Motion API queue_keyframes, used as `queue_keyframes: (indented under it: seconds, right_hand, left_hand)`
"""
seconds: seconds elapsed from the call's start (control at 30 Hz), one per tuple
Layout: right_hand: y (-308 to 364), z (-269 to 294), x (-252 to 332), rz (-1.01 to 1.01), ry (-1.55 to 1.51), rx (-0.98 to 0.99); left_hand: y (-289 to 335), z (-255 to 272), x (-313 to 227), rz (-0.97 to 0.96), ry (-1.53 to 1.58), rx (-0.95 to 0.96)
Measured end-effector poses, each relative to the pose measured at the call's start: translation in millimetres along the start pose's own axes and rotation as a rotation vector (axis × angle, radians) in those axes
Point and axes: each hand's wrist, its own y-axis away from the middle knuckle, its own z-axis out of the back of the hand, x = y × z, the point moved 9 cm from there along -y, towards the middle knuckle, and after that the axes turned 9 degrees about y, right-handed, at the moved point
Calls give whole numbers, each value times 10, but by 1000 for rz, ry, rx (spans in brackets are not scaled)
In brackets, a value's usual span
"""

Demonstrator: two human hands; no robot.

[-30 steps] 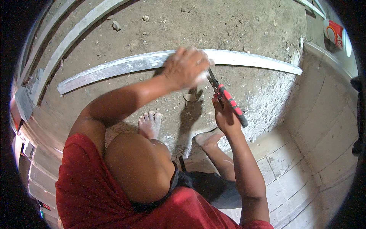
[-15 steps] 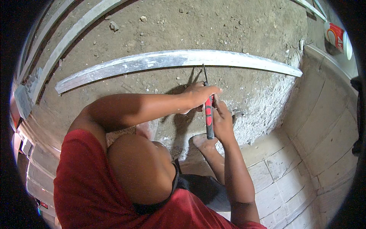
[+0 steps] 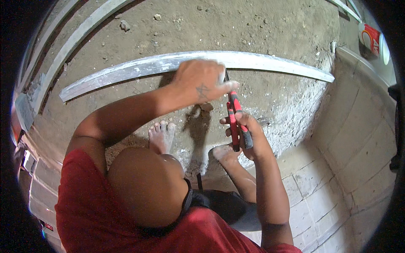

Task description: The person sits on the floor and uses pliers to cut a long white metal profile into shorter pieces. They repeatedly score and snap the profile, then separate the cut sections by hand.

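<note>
A long, whitish-grey metal channel (image 3: 257, 62) lies across the dirt in front of me, bowed by the lens. My left hand (image 3: 198, 82) is over the channel's near edge left of the tool, thumb stretched toward it. Its fingers are blurred and partly hidden, so their grip cannot be told. Closed round a pair of snips (image 3: 234, 120) with red and black handles is my right hand (image 3: 253, 130). The two handles stand slightly apart, and the dark jaws point up at the channel. Their tips are partly covered by my left hand.
More metal strips (image 3: 84, 29) lie at the far left. A red and white tub (image 3: 374, 42) is at the far right, beyond a pale tiled ledge (image 3: 358, 109). My bare feet (image 3: 162, 135) rest on dirt with stones and white powder.
My left hand has moved from the snips up and left onto the channel area. The snips' handles have spread apart in my right hand. The channel has shifted slightly away from me.
</note>
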Motion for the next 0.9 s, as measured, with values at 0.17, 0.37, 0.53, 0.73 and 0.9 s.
queue_keyframes:
  seconds: [0.17,0.37,0.53,0.73,0.9]
  right_hand:
    - [42,-76,72,30,27,3]
    - [2,-123,238,-56,122,-1]
    - [-103,-179,257,-152,231,-30]
    - [-140,-184,178,-133,198,-88]
    - [-168,-176,169,-136,211,-135]
  left_hand:
    - [88,349,13,-235,-370,-388]
    - [-63,184,248,-233,-487,-343]
    - [-41,181,224,-276,-518,-414]
    - [-66,181,221,-264,-518,-396]
    - [-47,196,218,-296,-471,-414]
